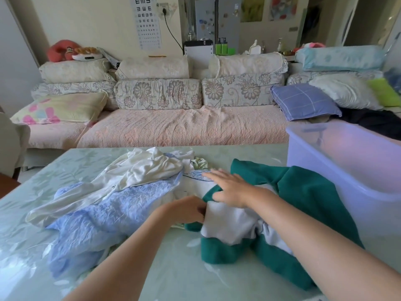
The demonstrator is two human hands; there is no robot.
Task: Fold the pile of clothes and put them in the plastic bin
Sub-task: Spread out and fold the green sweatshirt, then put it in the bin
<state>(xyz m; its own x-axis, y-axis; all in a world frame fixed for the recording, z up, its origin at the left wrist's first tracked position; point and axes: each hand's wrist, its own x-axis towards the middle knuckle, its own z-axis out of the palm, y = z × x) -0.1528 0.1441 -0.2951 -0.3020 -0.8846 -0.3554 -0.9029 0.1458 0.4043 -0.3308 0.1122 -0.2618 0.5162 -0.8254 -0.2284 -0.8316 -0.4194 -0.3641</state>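
A thick teal-green garment (303,192) with a soft, fleecy nap lies spread across the centre right of the frame. Its smooth pale grey lining is turned outward in the middle. The left hand (186,210), at centre frame, has its fingers curled in and pinches the edge of that lining. The right hand (230,189), just above and to the right, lies flat with fingers stretched nearly straight, pressing on the green cloth where it meets a white fabric with a blue printed pattern, and grasps nothing.

The rest of the pile sits to the left of centre. A smooth, creased white shirt (147,168) with small buttons is draped over a light blue garment (104,213) with a crinkled, puckered texture.

All of this rests on a glossy table (178,274), pale green with a faint leaf pattern. The plastic bin (325,157) stands at the right edge of the frame, just beside the green garment. It is rectangular with rounded corners and translucent lavender walls too hazy to show its contents.

Across the upper half runs a sofa (173,127) with a quilted pink cover and flower-printed cushions.
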